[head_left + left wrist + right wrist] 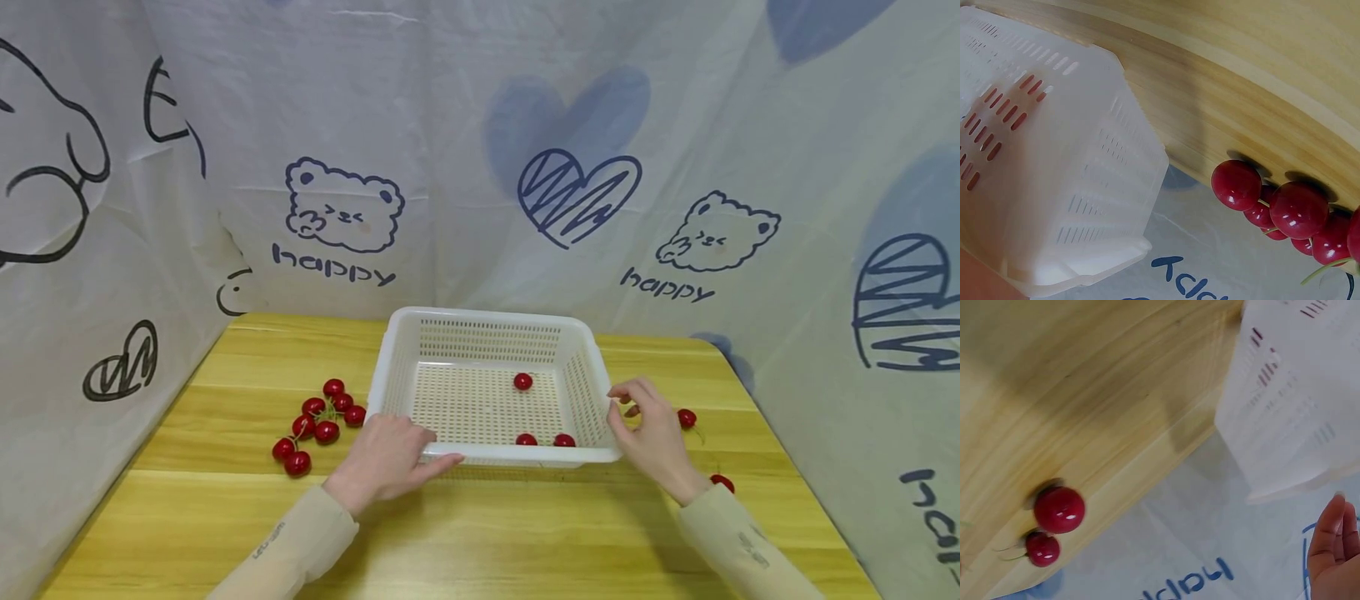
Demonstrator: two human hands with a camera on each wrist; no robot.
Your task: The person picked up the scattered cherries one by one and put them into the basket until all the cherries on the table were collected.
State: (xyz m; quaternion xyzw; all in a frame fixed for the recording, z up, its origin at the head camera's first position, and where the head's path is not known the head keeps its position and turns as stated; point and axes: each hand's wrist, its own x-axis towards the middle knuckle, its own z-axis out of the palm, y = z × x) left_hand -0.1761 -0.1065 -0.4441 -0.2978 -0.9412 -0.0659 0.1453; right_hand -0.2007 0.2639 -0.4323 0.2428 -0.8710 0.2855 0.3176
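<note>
A white slotted plastic basket (pixel 487 454) stands on the wooden table with three red cherries (pixel 522 382) inside. My left hand (pixel 386 457) grips its near left corner, fingers over the rim and thumb along the front edge. Through the basket's slots (pixel 997 119) in the left wrist view, the fingers show as reddish patches. At the right rim is my right hand (pixel 651 429), its fingers loosely bent and nothing held between them. In the right wrist view the fingertips (pixel 1335 509) are right beside the basket's rim (pixel 1310 481).
Left of the basket lies a cluster of several cherries with green stems (pixel 327 432). Two more cherries, one farther back (pixel 686 418) and one nearer (pixel 722 483), lie to the right. A printed cloth (pixel 465 208) hangs behind and beside the table (pixel 510 542).
</note>
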